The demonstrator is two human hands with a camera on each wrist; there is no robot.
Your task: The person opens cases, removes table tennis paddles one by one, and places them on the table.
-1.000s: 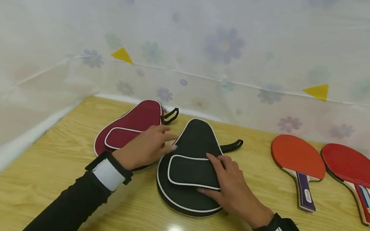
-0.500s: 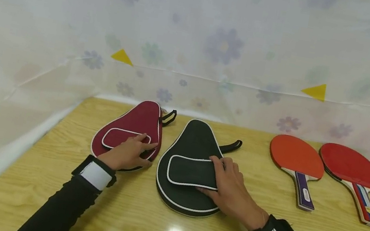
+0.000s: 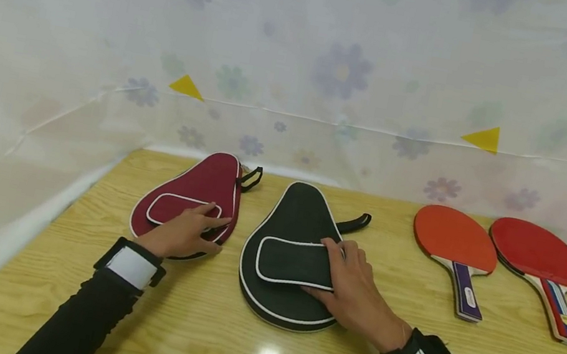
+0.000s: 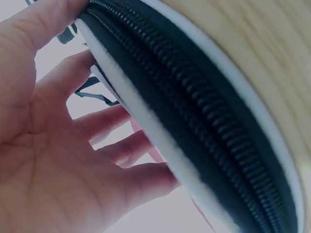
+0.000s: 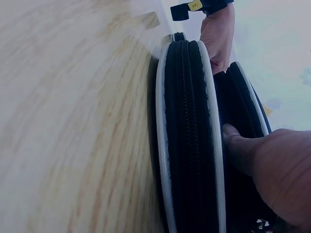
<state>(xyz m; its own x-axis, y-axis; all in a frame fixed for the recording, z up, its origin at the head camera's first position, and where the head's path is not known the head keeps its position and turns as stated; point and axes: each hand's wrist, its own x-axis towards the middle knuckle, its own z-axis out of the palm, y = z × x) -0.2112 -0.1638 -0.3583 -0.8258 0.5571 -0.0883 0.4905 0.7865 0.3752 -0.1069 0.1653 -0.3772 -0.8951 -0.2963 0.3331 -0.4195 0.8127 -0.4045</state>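
A dark red table tennis bat case (image 3: pixel 205 182) with white piping lies on the left of the table. My left hand (image 3: pixel 180 236) rests on its lower part, fingers spread across the pocket's right end. In the left wrist view, the case's black zipper (image 4: pixel 209 111) runs along its side, with the fingertips over the white piping. Beside it, a black bat case (image 3: pixel 303 209) lies flat. My right hand (image 3: pixel 357 291) holds its raised pocket (image 3: pixel 294 262) at the right end, thumb on the near edge and fingers on the far edge.
An orange-red bat (image 3: pixel 457 239) and a red bat (image 3: pixel 540 254) lie at the right, handles toward me. Loop straps (image 3: pixel 355 223) stick out from the cases. Behind the wooden table (image 3: pixel 209 341) hangs a flowered white sheet (image 3: pixel 297 34).
My left hand has moved left from between the two cases onto the red case, which has slid a little left with it. My right hand and the black case have stayed nearly still.
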